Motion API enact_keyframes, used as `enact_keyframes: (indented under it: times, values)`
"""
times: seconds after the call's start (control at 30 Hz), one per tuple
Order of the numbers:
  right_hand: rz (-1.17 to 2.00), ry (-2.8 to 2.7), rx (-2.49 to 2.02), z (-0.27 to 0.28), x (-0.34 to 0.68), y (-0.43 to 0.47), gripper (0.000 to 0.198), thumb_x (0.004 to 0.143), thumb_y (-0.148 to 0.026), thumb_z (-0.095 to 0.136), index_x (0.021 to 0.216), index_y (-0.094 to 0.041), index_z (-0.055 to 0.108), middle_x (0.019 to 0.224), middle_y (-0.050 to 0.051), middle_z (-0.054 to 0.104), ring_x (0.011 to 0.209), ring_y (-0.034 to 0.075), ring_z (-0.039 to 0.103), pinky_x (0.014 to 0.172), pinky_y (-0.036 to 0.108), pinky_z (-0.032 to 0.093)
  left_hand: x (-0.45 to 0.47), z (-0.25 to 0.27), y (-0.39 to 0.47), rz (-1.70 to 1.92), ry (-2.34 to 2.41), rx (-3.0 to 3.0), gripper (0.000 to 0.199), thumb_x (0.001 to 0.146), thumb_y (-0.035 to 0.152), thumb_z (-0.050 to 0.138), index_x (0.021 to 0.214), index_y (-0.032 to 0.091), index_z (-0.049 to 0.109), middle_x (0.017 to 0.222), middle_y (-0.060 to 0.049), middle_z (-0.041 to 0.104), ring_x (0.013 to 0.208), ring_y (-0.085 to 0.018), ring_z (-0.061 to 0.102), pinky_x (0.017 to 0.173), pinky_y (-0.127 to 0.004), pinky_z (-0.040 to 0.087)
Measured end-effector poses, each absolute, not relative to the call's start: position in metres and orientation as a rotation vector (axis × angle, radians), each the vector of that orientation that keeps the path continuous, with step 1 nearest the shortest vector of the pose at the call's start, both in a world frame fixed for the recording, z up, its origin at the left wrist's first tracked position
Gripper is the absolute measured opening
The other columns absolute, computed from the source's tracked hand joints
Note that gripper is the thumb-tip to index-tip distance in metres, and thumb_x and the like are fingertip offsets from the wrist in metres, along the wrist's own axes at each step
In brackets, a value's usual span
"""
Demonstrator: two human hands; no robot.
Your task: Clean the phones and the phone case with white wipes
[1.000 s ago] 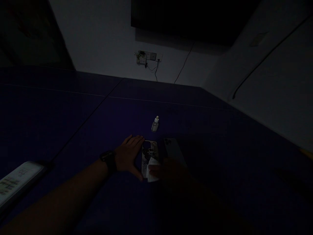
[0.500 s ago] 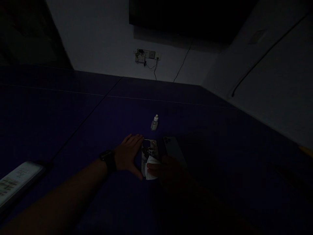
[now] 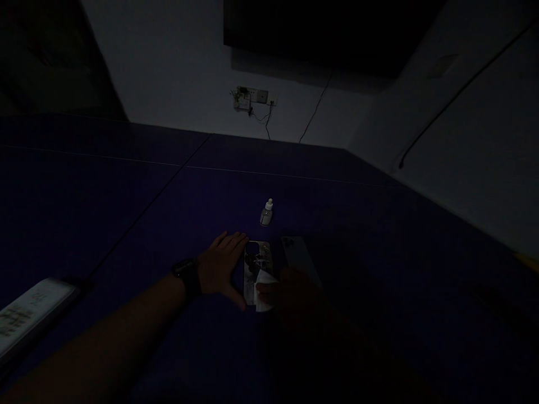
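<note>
A patterned phone case [image 3: 251, 272] with a camera cut-out lies flat on the dark blue surface. My left hand [image 3: 221, 266], a black watch on its wrist, rests spread flat along the case's left edge. Over the lower right part of the case, my right hand [image 3: 290, 294] presses a folded white tissue [image 3: 263, 278] with its fingers. Shadow hides most of that hand. Partly behind it lies a grey phone [image 3: 301, 255], camera lenses facing up. Beyond the case stands a small clear dropper bottle [image 3: 266, 216] with a white cap.
To the left lies a white pack [image 3: 33, 308] with printing on it. Wall sockets [image 3: 255, 96] with plugs and cables are at the back, below a dark screen [image 3: 328, 33]. A yellow object [image 3: 526, 261] shows at the right edge. The room is very dim.
My right hand and the tissue have shifted slightly to the right over the case. My left hand stays in place.
</note>
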State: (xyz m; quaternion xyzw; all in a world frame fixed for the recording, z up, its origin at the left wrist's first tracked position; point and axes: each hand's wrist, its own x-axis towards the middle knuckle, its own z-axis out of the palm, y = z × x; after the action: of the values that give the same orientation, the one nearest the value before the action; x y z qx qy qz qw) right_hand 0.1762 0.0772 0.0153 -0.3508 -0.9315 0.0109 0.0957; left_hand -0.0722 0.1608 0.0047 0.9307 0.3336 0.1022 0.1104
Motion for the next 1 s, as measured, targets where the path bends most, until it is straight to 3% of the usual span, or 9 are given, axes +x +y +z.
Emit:
enact_keyframes:
  times: [0.2,0.4,0.6,0.8,1.0]
  values:
    - [0.067,-2.823,-0.961,0.008,0.167,0.079,0.040,0.096,-0.016,0.052,0.128,-0.034,0.067,0.130,-0.002,0.071,0.094,0.021,0.056,0.078,0.038,0.037,-0.073,0.002,0.161,0.337,0.980,2.729,0.142,0.053,0.098,0.059,0.157,0.010,0.020,0.161,-0.029,0.028,0.148,-0.048,0.030,0.121,-0.063,0.012]
    - [0.044,-2.754,-0.994,0.017,0.179,0.077,0.034,0.093,-0.016,0.054,0.119,-0.027,0.072,0.120,0.003,0.075,0.088,0.022,0.056,0.079,0.039,0.038,-0.072,0.004,0.162,0.295,0.964,2.723,0.142,0.054,0.098,0.059,0.157,0.009,0.020,0.161,-0.030,0.028,0.148,-0.048,0.029,0.120,-0.065,0.010]
    - [0.069,-2.808,-0.881,0.009,0.170,0.076,0.044,0.096,-0.017,0.049,0.137,-0.028,0.061,0.139,0.000,0.065,0.100,0.022,0.055,0.082,0.039,0.038,-0.073,0.001,0.163,0.330,0.973,2.736,0.136,0.057,0.096,0.059,0.157,0.011,0.020,0.161,-0.029,0.028,0.149,-0.047,0.028,0.121,-0.062,0.010]
    - [0.044,-2.712,-0.967,0.009,0.177,0.078,0.026,0.093,-0.023,0.057,0.109,-0.030,0.076,0.116,0.001,0.077,0.089,0.022,0.055,0.079,0.039,0.037,-0.072,0.005,0.162,0.262,0.978,2.727,0.140,0.055,0.098,0.058,0.157,0.009,0.020,0.162,-0.030,0.027,0.149,-0.047,0.027,0.121,-0.063,0.009]
    - [0.083,-2.758,-0.874,0.008,0.174,0.076,0.035,0.096,-0.018,0.052,0.123,-0.030,0.070,0.126,0.002,0.073,0.094,0.021,0.056,0.079,0.038,0.038,-0.072,0.003,0.162,0.300,0.995,2.721,0.140,0.054,0.098,0.058,0.157,0.010,0.020,0.162,-0.029,0.028,0.149,-0.047,0.028,0.121,-0.062,0.010]
